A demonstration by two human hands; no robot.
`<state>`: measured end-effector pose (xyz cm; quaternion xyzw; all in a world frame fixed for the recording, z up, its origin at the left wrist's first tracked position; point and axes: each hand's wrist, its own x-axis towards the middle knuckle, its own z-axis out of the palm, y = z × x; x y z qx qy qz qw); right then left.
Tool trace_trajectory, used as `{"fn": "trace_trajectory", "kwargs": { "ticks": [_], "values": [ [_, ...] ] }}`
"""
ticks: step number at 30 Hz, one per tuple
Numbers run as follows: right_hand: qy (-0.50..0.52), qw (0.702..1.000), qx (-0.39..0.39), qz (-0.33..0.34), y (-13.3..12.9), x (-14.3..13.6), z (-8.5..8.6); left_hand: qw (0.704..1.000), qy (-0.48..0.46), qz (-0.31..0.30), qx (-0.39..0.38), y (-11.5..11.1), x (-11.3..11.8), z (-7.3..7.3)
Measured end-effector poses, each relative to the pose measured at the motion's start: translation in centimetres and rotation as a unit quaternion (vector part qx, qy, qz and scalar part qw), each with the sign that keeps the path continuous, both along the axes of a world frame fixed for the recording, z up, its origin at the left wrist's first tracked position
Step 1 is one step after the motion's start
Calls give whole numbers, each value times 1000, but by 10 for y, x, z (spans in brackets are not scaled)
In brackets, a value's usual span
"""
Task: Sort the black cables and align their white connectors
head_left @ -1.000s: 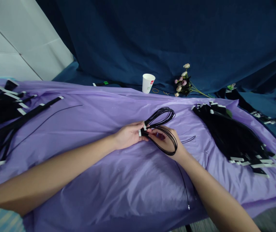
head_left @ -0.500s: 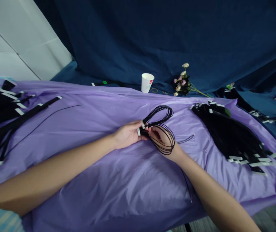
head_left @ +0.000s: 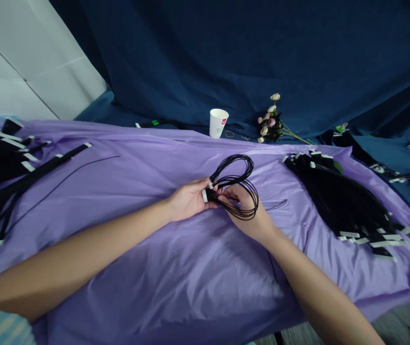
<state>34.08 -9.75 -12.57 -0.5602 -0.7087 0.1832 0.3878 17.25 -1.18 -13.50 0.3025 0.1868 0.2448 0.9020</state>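
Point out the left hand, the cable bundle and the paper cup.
Left hand [head_left: 187, 203], head view: middle of the hand.
Cable bundle [head_left: 232, 180], head view: strands in upper loop.
Paper cup [head_left: 216, 125], head view: side wall.

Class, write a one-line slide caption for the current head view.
Two bare hands hold a looped black cable above purple cloth.

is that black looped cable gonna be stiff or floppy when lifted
The cable would likely flop rather than stay straight, as its strands are thin and bend in loops. It seems slightly springy, though: the loops stand open beyond the left hand. The strands may splay, since the lower loop fans out.
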Motion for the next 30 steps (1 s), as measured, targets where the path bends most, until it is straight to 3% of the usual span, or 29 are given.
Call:
{"fn": "trace_trajectory", "kwargs": {
  "ticks": [19,30],
  "values": [
    [24,999,-31,-21,-3,6,13,1000,-9,-1,-10,0,0,3],
    [23,997,-66,16,-2,11,3,1000,15,2,15,-1,-1,2]
  ]
}}
